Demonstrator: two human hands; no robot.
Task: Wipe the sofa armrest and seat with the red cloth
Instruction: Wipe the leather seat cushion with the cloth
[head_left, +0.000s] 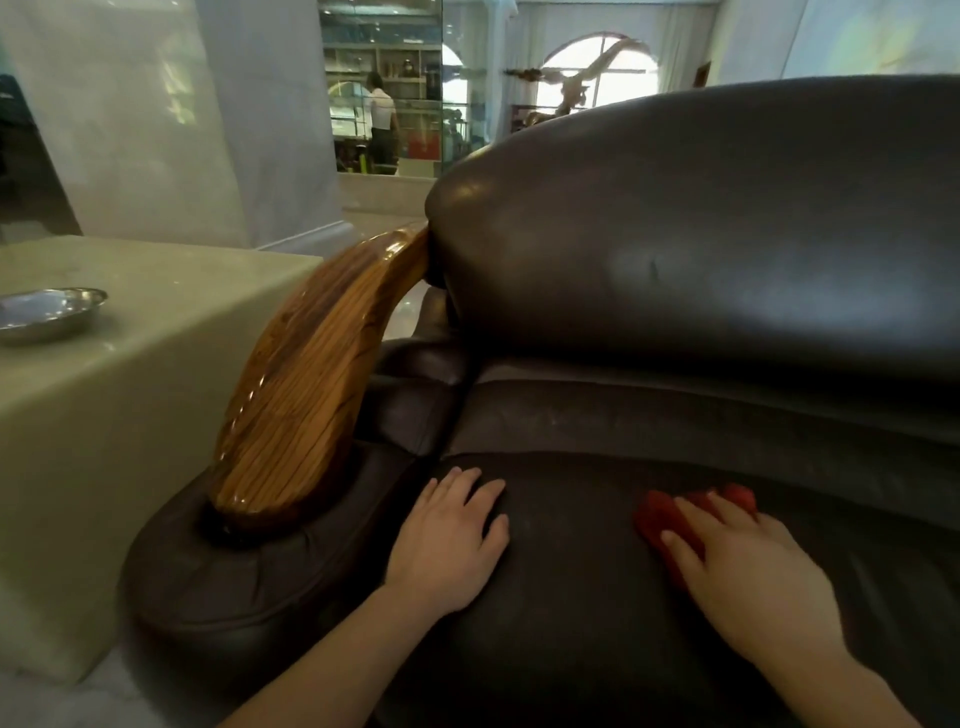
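My right hand (748, 566) lies palm down on the red cloth (670, 519), fingers spread over it and pressing it flat against the seat (571, 623). It is not clenched; the fingers lie long across the cloth, with red showing between them and past the fingertips. The cloth is bunched under the palm and sits on the right half of the seat, near the front.

My left hand (452, 540) holds nothing. It rests flat and relaxed on the seat, fingers slightly apart, just beside the armrest (291, 395) and well apart from the cloth. Both my forearms come in bare from the bottom edge.

The seat is dark leather, with faint pale smears across its back part. Behind it rises the backrest (701, 234), a fat, glossy leather cushion with a dull sheen where the light falls.

The armrest stands to my left: a curved piece of polished wood with striped grain, rising from a padded leather base at the front and sweeping back to meet the corner of the backrest.

Left of the sofa stands a pale stone surface (156, 374), close to the armrest. On it, near the left edge of the view, sits a shallow metal dish (49, 312).

Farther off, a person (382, 122) stands by glass shelves, and an arched window (597, 73) glows bright behind the backrest.
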